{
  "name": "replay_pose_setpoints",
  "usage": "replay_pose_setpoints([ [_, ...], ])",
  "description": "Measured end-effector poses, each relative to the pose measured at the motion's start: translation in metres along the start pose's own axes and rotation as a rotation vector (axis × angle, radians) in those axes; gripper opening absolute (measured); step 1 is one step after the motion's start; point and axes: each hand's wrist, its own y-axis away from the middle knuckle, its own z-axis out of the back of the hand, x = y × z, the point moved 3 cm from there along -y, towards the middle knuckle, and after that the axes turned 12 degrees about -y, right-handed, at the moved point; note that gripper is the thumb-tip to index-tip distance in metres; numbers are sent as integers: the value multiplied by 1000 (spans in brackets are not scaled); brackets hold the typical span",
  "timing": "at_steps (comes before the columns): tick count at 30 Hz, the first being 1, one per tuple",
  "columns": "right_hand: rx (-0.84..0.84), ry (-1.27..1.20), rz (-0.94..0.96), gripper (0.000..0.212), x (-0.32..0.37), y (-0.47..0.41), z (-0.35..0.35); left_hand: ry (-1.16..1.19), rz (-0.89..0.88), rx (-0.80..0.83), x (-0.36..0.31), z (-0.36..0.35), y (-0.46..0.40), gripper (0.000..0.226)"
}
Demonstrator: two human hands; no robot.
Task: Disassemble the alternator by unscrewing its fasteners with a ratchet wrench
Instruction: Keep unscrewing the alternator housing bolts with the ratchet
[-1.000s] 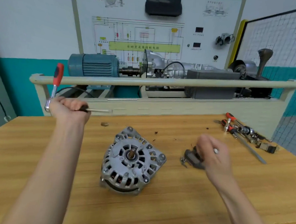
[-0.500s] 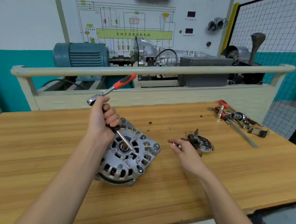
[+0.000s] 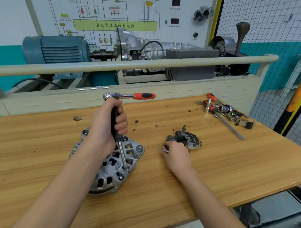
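Wooden worktop [image 3: 213,169], alternator [image 3: 119,166] lying left of centre. Left hand [image 3: 107,129] wraps tight round the black extension of the ratchet wrench [image 3: 129,96], tip down on the housing. Right hand [image 3: 177,157], fingers curled, pinches a small metal piece beside the removed rectifier part [image 3: 188,140].
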Motion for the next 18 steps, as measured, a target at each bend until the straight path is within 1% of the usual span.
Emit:
replay_pose_setpoints([
  [3, -30, 31, 7, 30, 0, -1, -1, 41, 21, -5, 3, -3, -1, 29],
  [7, -46, -2, 19, 42, 1, 0, -1, 113, 19, -35, 4, 0, 0, 29],
  [9, -69, -60, 8, 42, 4, 2, 3, 152, 15, -54, 4, 3, 2, 30],
  [11, -109, -240, 23, 29, 12, 5, 11, 214, 15, -77, 1, 6, 5, 32],
  [12, -121, -383, 40, 29, 19, 8, 15, 251, 11, -89, -1, 8, 7, 34],
  [14, -126, -689, 89, 37, 41, 18, 26, 340, -5, -111, -8, 12, 9, 39],
  [16, -109, -930, 144, 43, 70, 31, 38, 442, -23, -136, -17, 18, 13, 43],
  [18, -94, -1030, 188, 49, 98, 43, 47, 532, -47, -172, -28, 26, 18, 47],
])
